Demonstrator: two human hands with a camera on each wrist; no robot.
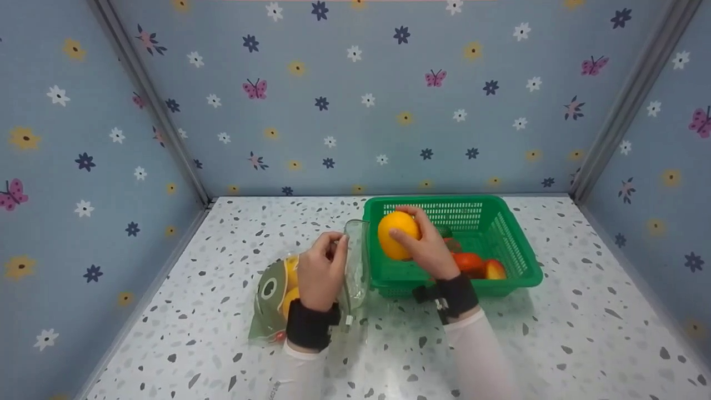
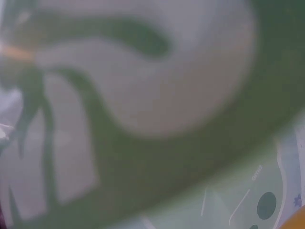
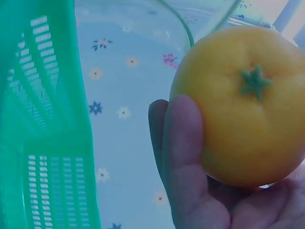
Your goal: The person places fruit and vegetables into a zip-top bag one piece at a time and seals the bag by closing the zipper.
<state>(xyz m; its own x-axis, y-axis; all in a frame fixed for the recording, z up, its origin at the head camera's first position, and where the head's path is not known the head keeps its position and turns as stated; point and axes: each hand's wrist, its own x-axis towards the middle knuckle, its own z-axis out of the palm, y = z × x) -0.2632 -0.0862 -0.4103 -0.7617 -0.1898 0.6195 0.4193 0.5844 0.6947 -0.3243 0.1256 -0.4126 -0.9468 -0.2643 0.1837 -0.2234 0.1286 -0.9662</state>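
My right hand (image 1: 430, 250) grips an orange (image 1: 395, 236) over the left side of the green basket (image 1: 519, 280). The right wrist view shows the orange (image 3: 248, 119) close up, its green star-shaped stem mark facing the camera. To the left, my left hand (image 1: 321, 278) pinches the upper edge of a clear plastic bag (image 1: 266, 314) with a green printed design. Yellow-orange fruit (image 1: 291, 273) shows inside the bag, partly hidden by that hand. The bag's transparent mouth (image 1: 357, 261) reaches toward the basket. Green print on the bag (image 2: 157, 167) fills most of the left wrist view.
Red and yellow fruits (image 1: 471, 264) lie in the basket, with a brown one and a dark green one behind them, partly covered by my right hand. The speckled white table (image 1: 583, 333) is enclosed by flower-patterned blue walls (image 1: 355, 111) at the back and sides.
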